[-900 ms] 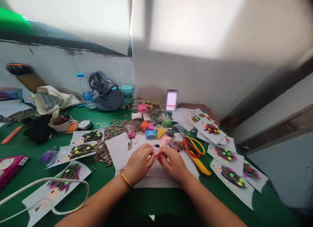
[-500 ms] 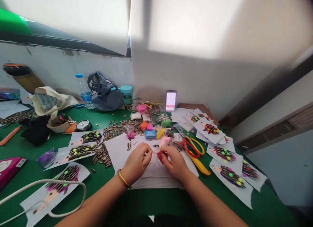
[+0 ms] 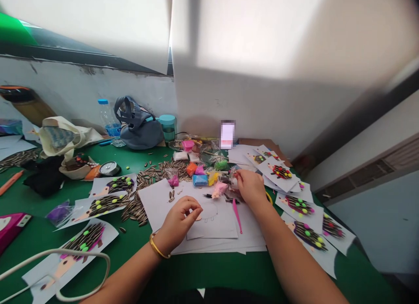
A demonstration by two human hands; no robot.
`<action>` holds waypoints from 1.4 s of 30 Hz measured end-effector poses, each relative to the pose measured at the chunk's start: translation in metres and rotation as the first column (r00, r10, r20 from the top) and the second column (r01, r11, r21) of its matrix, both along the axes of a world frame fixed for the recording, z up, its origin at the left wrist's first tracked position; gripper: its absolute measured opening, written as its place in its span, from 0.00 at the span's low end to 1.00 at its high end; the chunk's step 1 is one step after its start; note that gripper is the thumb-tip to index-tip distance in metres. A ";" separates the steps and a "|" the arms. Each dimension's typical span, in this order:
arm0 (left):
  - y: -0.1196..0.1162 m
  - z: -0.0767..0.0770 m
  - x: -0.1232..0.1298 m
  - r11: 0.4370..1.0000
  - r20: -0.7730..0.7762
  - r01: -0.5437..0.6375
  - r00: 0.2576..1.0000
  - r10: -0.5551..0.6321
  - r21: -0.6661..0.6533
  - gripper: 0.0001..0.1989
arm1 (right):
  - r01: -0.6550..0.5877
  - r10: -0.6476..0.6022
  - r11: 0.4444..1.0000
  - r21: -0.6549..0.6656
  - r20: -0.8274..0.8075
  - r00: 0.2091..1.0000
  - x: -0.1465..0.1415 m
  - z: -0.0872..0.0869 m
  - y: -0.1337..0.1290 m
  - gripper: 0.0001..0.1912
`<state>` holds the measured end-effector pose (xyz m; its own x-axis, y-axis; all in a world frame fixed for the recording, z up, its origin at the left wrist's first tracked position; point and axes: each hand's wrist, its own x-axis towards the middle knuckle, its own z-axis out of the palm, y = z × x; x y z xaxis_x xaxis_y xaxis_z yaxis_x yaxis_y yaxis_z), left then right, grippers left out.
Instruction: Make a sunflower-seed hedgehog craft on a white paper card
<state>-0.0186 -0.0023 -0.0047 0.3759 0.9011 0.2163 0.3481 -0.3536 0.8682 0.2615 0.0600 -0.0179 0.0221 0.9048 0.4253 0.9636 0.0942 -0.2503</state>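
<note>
My left hand (image 3: 181,219) is over the white drawing paper (image 3: 212,229), its thumb and forefinger drawn together. Whatever those fingertips might hold is too small to make out. Beside them, a pencilled rounded outline with small legs shows on the paper, with a bit of peach colour at its left. Reaching farther out, my right hand (image 3: 252,186) has its fingers curled at a clear plastic packet (image 3: 234,184); its grip is partly hidden. Between the hands lie a pink modelling tool (image 3: 237,216) and a packet of pale pink clay (image 3: 219,189).
Sunflower seeds (image 3: 140,203) are heaped left of the paper. Behind it lie clay packets, including a blue one (image 3: 200,180). Finished hedgehog cards (image 3: 299,208) overlap at right; another card (image 3: 73,256) lies left under a white cable (image 3: 59,251). A yellow scissor handle (image 3: 269,198) shows behind my right arm.
My right hand has moved away from my left, forward and right to the packets, and the red piece it held is out of sight. The pink tool and pencil outline are now uncovered.
</note>
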 end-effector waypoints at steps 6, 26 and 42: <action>-0.004 -0.005 -0.005 0.999 0.000 -0.019 1.000 0.019 -0.032 0.10 | -0.009 0.007 0.998 0.066 0.029 1.000 -0.009 -0.010 -0.007 0.19; -0.026 -0.015 0.013 1.000 0.026 0.007 1.000 -0.007 0.017 0.13 | -0.524 0.597 0.802 0.287 -0.416 0.686 -0.085 -0.005 -0.105 0.06; -0.032 -0.020 0.014 0.996 0.053 -0.025 0.998 0.020 0.088 0.17 | -0.511 0.626 0.779 0.363 -0.425 0.654 -0.089 -0.006 -0.106 0.09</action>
